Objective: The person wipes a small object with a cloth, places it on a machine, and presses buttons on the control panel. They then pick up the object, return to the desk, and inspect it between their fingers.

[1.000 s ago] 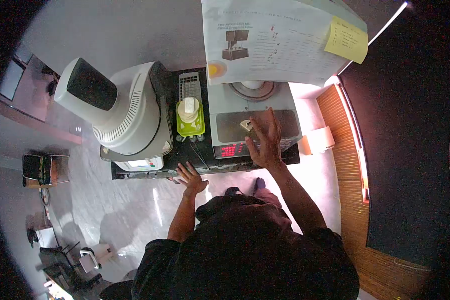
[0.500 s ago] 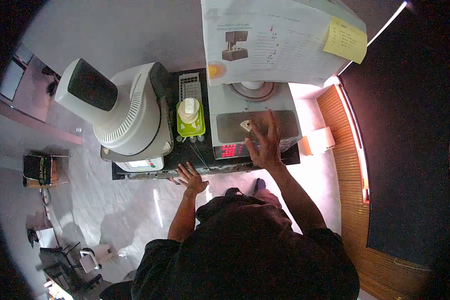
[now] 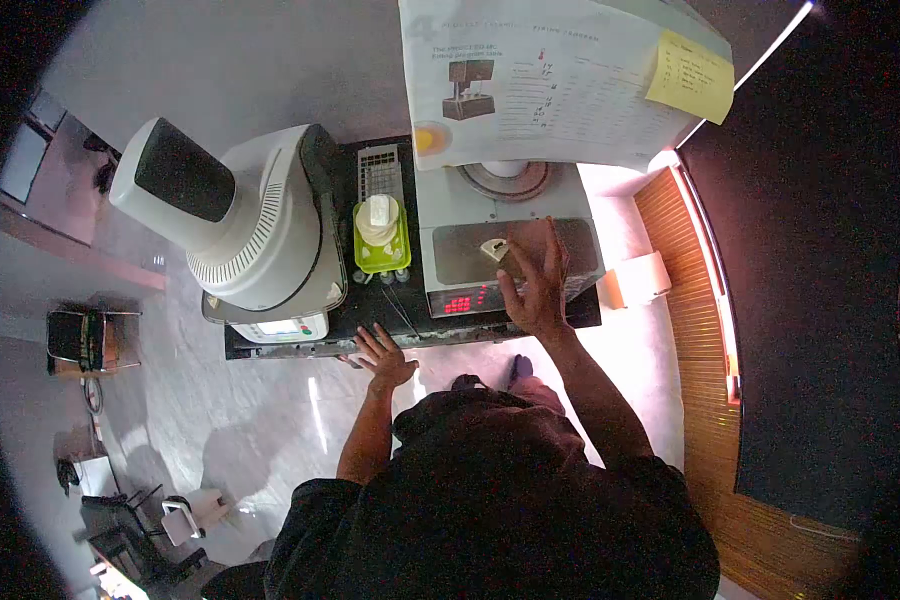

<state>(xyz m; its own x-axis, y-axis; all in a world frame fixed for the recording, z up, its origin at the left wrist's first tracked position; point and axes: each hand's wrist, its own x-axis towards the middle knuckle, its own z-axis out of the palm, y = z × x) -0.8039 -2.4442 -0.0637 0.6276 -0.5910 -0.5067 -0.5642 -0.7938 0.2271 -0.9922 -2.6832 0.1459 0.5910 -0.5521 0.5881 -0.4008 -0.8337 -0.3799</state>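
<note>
Furnace (image 3: pixel 510 215) under R hand (image 3: pixel 535 285)

You stand on a pale, glossy floor (image 3: pixel 260 420) that mirrors the light. A plain grey wall (image 3: pixel 250 60) rises at the far side. Wooden slats (image 3: pixel 690 290) run along your right beside a dark panel (image 3: pixel 820 280).

single head view, steep downward look, wide fisheye, benchtop (image 3: pixel 270 345) near

A dark counter (image 3: pixel 370 335) carries a white domed machine (image 3: pixel 260 225), a green tray (image 3: pixel 380 245) and a grey furnace (image 3: pixel 510 240), all beyond the left grip (image 3: pixel 385 358) at its front edge.
</note>
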